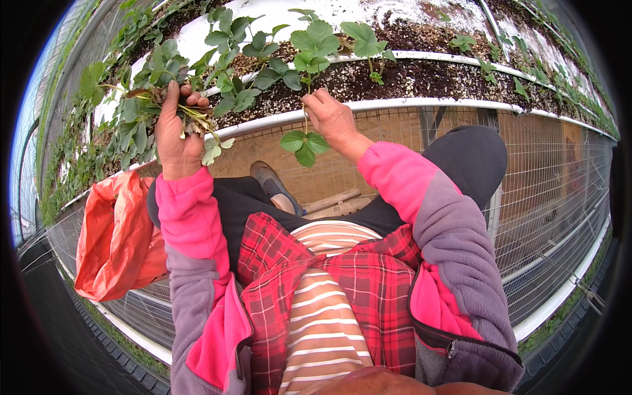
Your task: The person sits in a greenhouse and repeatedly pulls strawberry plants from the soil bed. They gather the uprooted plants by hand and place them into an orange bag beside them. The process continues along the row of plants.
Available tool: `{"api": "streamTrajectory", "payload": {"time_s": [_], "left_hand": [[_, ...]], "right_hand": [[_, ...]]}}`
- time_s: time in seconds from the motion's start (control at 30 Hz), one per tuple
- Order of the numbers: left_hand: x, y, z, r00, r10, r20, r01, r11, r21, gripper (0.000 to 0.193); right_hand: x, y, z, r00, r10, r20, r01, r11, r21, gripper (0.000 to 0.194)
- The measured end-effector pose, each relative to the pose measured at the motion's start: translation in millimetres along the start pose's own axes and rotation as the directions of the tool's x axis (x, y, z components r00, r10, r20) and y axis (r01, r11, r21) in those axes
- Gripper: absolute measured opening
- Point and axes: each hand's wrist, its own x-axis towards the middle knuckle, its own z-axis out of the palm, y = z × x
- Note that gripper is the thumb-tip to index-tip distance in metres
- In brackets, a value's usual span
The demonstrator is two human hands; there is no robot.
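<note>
My left hand [175,140] grips a bunch of picked strawberry leaves and stems [195,118], some of them yellowed or withered, at the left of the planting trough. At the trough's front edge, the fingers of my right hand [333,121] pinch a thin leaf stalk. A green three-part strawberry leaf [305,144] hangs from that stalk below my fingers. Just above my right hand, a rooted strawberry plant [313,44] stands in dark, speckled growing medium [419,81]. Whether the pinched stalk is still joined to it cannot be seen.
A red-orange plastic bag [118,237] hangs open beside my left forearm. The trough has a white pipe rail [385,103] along its front, with wire mesh [533,168] below. More strawberry plants [281,74] stand left of my right hand. Wooden slats [335,200] lie near my foot.
</note>
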Motion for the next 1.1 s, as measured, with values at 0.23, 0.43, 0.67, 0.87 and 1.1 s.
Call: {"api": "streamTrajectory", "payload": {"time_s": [0.23, 0.43, 0.67, 0.87, 1.1], "left_hand": [[4.7, -2.9, 10.9, 1.000, 0.004, 0.000, -0.004, 1.000, -0.005, 0.016], [17.9, -2.3, 3.8, 1.000, 0.000, -0.029, 0.000, 1.000, -0.001, 0.016], [28.7, -3.5, -5.7, 0.998, -0.037, -0.059, 0.037, 0.999, 0.011, 0.015], [30.9, -5.2, -3.6, 0.995, -0.092, -0.038, 0.093, 0.996, 0.000, 0.015], [28.7, -5.4, -7.7, 0.995, -0.078, -0.059, 0.083, 0.993, 0.082, 0.016]], "right_hand": [[0.9, 6.1, 8.4, 0.981, 0.149, -0.124, -0.126, 0.976, 0.176, 0.029], [21.2, 19.7, 11.8, 0.899, 0.427, -0.093, -0.378, 0.867, 0.326, 0.017], [32.5, 40.2, 24.8, 0.854, 0.521, -0.020, -0.462, 0.774, 0.434, 0.015], [31.4, 47.6, 20.2, 0.785, 0.620, 0.007, -0.551, 0.693, 0.464, 0.017], [30.4, 44.5, 30.8, 0.797, 0.595, -0.102, -0.516, 0.759, 0.398, 0.015]]}}
